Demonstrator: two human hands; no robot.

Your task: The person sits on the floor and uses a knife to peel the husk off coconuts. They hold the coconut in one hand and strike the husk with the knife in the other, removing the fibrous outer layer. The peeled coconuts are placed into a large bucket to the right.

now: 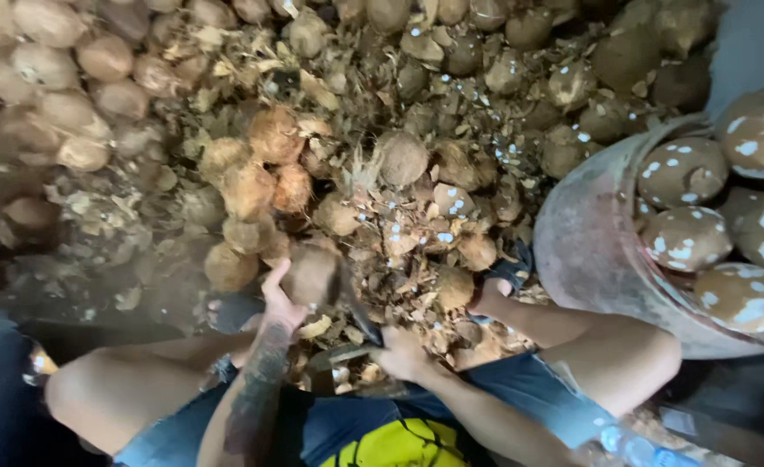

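My left hand (276,298) grips a brown husked coconut (311,275), holding it up just above my knees. My right hand (399,353) is closed around the handle of a dark knife (358,313) whose blade rises toward the coconut and touches its right side. Both forearms reach out from the bottom of the view between my bent legs. My feet rest in dark sandals among husk scraps.
A heap of brown coconuts (261,173) and husk shavings (417,225) covers the ground in front. A big worn bucket (590,251) at right holds peeled coconuts (685,238) with white patches. More coconuts are stacked at the far left (44,95).
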